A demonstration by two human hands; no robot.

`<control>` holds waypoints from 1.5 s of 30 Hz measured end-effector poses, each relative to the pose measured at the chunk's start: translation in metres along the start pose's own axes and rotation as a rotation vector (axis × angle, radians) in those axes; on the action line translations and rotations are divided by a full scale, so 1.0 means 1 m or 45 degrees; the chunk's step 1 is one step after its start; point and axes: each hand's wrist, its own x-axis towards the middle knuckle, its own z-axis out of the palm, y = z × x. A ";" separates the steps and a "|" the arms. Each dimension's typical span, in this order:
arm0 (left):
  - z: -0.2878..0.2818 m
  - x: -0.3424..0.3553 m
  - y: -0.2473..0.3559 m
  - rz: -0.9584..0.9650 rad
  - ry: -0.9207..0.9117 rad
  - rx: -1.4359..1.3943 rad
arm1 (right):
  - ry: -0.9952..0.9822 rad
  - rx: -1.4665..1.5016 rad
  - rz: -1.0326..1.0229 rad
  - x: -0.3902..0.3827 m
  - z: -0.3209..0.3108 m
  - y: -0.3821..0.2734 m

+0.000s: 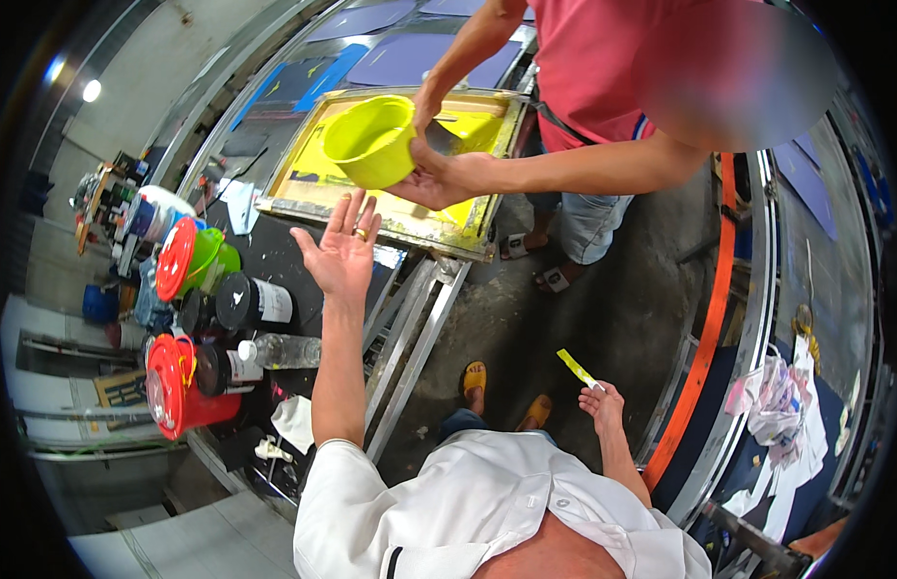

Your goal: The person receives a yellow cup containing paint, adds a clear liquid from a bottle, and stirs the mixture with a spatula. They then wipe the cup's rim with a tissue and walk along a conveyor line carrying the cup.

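My left hand reaches out palm up with its fingers apart, a ring on one finger. Just beyond its fingertips is a bright yellow tub, tilted, which a co-worker's hands hold; whether my fingertips touch it I cannot tell. Lower on the right, my right hand is closed on one end of a flat, narrow strip smeared yellow, perhaps a spatula. Behind the tub lies a screen-printing frame with yellow ink on its mesh, and one of the co-worker's hands is over it.
Black ink tubs, a clear bottle, a red bucket and a green bucket stand on the left. The co-worker stands across from me. An orange rail and a table with crumpled rags run along the right.
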 end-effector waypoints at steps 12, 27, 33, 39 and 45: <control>-0.052 -0.107 -0.016 0.172 0.387 0.759 | -0.017 -0.033 -0.017 0.016 -0.023 0.002; -0.095 -0.173 -0.063 0.556 0.579 1.379 | -0.034 -0.064 -0.013 0.010 -0.034 0.014; -0.103 -0.169 -0.070 0.586 0.571 1.400 | -0.041 -0.045 -0.003 0.010 -0.035 0.018; -0.112 -0.164 -0.072 0.616 0.572 1.450 | -0.031 -0.041 0.006 0.011 -0.033 0.022; -0.120 -0.161 -0.074 0.691 0.587 1.637 | -0.036 -0.087 -0.014 0.013 -0.027 0.021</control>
